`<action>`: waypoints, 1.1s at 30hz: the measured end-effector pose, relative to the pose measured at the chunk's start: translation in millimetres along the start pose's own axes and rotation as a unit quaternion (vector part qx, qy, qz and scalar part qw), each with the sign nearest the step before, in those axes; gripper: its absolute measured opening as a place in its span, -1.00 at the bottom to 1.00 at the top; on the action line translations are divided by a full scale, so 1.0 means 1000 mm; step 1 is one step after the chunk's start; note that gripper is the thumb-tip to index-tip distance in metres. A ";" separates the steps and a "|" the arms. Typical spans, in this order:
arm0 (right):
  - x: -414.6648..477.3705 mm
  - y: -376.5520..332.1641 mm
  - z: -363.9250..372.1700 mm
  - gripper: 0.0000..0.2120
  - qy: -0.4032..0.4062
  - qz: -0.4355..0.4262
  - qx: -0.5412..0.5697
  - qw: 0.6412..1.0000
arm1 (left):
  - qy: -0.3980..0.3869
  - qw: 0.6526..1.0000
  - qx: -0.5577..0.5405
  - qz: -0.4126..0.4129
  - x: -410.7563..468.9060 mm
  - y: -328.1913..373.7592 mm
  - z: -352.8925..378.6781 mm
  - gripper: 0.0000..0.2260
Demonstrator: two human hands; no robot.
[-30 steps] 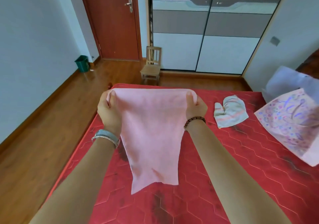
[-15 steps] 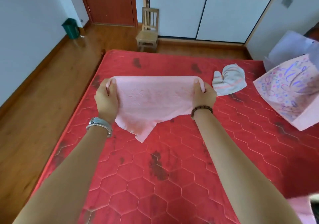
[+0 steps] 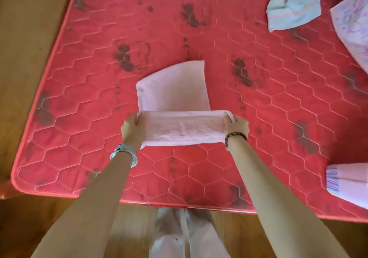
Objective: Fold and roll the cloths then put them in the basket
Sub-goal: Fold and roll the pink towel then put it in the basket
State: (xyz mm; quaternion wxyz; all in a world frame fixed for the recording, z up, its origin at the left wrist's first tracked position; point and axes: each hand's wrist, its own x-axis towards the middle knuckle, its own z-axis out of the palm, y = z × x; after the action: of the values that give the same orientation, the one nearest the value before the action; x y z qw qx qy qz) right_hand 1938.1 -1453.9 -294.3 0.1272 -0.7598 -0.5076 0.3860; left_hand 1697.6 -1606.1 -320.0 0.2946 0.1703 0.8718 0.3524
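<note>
Compared with half a second ago, both hands have lowered the pink cloth (image 3: 173,90) from mid-air, and its free end now lies on the red mattress (image 3: 95,82). The view has also tipped downward, so the door and the wardrobe are out of frame.

Grip state:
- Left hand (image 3: 131,128): thumb and fingers are pinching the left corner of the cloth's near edge. The fingers beneath the fabric are hidden.
- Right hand (image 3: 238,125): thumb and curled fingers are pinching the right corner of the same edge.

Cloth position:
- A band of the cloth is stretched taut between the two sets of fingers.
- The lower edge of the band hangs toward the person, below the knuckles.
- Beyond the fingertips, the rest of the cloth lies flat on the mattress. It tapers to a corner at its far right.

Wrist items: a silver watch (image 3: 125,156) on the left wrist, and a dark bead bracelet (image 3: 236,136) on the right.

Other items on the mattress:
- A pale blue cloth (image 3: 292,9) lies crumpled, well beyond and to the right of the right-hand fingers.
- A patterned fabric item (image 3: 356,30) lies just right of it, cut by the frame edge.
- A pink striped fabric (image 3: 348,182) lies nearer the person, well to the right of the right forearm.

Wooden floor (image 3: 23,38) shows to the left of the left hand and below the mattress edge. Light trousers (image 3: 185,237) appear between the forearms.
</note>
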 end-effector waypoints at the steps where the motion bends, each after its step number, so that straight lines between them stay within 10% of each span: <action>1: 0.003 0.019 0.007 -0.72 -0.009 0.008 -0.011 1.000 | -0.013 1.000 0.006 -0.008 -0.003 -0.018 0.010 -0.80; 33: 0.157 0.044 0.142 -0.87 -0.038 -0.069 0.026 0.997 | 0.048 0.999 0.010 0.016 0.133 -0.081 0.100 -0.75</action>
State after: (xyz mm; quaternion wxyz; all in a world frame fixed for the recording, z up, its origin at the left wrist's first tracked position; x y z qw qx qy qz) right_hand 1895.3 -1366.0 -487.2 0.1533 -0.7044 -0.5529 0.4178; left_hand 1651.6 -1544.4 -487.9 0.2448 0.1698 0.8855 0.3565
